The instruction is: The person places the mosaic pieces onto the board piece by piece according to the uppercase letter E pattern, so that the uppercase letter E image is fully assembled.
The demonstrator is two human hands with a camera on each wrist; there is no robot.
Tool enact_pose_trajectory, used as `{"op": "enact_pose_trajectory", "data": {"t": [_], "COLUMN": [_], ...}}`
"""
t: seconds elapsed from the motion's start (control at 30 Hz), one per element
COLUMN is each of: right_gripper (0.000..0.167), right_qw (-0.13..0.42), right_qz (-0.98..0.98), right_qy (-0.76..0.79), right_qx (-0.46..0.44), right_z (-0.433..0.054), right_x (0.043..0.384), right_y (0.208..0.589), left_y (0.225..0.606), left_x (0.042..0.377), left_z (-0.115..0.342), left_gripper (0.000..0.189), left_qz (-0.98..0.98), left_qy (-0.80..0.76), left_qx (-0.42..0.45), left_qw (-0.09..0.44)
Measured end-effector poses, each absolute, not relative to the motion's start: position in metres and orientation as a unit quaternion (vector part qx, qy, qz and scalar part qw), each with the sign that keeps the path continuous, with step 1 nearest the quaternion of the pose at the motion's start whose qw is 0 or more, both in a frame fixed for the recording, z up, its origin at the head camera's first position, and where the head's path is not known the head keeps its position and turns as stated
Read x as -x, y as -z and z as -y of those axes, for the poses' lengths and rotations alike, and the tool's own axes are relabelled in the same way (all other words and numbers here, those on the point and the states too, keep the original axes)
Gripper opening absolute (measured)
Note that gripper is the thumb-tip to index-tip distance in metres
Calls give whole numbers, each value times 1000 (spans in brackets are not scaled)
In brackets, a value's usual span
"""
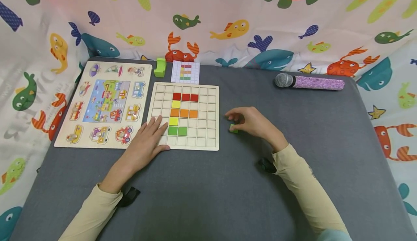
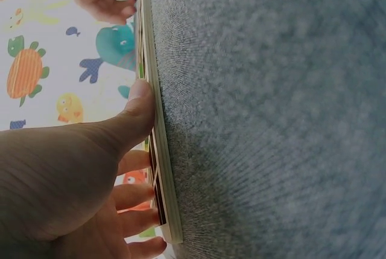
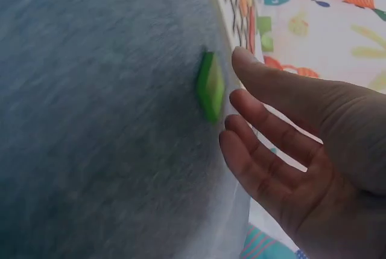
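My left hand (image 1: 146,141) rests flat with fingers spread over the lower left of a wooden grid board (image 1: 208,125); its thumb (image 2: 136,114) lies along the near edge. On the board sit three red tiles (image 1: 185,97), a yellow tile (image 1: 176,104), three orange tiles (image 1: 184,113), another yellow tile (image 1: 174,121) and two green tiles (image 1: 177,131). Right of the board, a loose green tile (image 3: 211,87) lies on the grey table. Just over it hovers my right hand (image 1: 255,123), fingers loosely bent; the right wrist view shows a gap between fingertips and tile.
A small card (image 1: 195,72) with a coloured pattern lies behind the board, beside a green block (image 1: 160,67). At left is a wooden picture puzzle (image 1: 65,139). A microphone (image 1: 309,81) with a pink handle lies at the back right of the grey table (image 1: 208,197).
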State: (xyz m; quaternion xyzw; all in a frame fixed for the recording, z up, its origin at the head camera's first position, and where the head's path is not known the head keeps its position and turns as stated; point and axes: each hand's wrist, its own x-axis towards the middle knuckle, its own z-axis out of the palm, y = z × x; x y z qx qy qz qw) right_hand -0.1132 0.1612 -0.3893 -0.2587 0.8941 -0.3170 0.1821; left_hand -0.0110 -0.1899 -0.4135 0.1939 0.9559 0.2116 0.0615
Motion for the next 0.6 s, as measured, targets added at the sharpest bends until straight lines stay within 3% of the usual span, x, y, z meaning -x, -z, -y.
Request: {"op": "enact_pose_trajectory", "data": {"t": [0.6], "right_gripper": [36], "right_qw": [127], "right_qz": [-894], "right_qy": [322], "right_qx": [285], "right_z": [-159], "right_x": [104], "right_y": [390], "left_y": [414], "left_x": [11], "left_z": [192], "left_gripper": [73], "left_qz": [-956], "left_qy": [-207], "left_qx": [-194], "left_qw": [78]}}
